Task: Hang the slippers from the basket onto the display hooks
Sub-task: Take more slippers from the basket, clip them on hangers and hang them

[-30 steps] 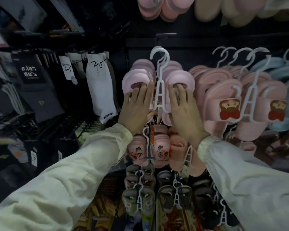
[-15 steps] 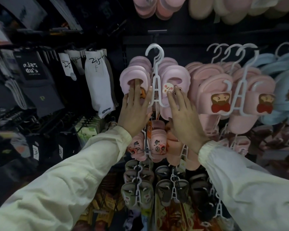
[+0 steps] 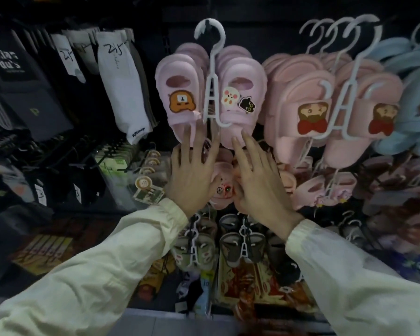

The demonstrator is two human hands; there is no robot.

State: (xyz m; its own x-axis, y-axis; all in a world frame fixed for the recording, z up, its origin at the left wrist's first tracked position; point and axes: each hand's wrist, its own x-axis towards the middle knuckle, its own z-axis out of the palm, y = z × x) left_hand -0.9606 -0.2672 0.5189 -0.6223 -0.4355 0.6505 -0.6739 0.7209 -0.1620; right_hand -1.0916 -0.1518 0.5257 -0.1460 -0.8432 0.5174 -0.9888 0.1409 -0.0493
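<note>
Left hand (image 3: 192, 170) and right hand (image 3: 260, 180), both in cream sleeves, are raised side by side with fingers straight and spread, holding nothing. The fingertips of each lie against the lower ends of a pair of pale pink foam slippers with cartoon charms (image 3: 180, 93). This pair is clipped on a white plastic hanger (image 3: 212, 98), whose curved top sits over a dim dark display hook (image 3: 206, 27). Just to the right hang pink slippers with red-bow figure charms (image 3: 308, 112), then light blue slippers (image 3: 412, 93). White folded socks (image 3: 124, 88) hang to the left; grey slippers (image 3: 235, 246) hang below the hands.
</note>
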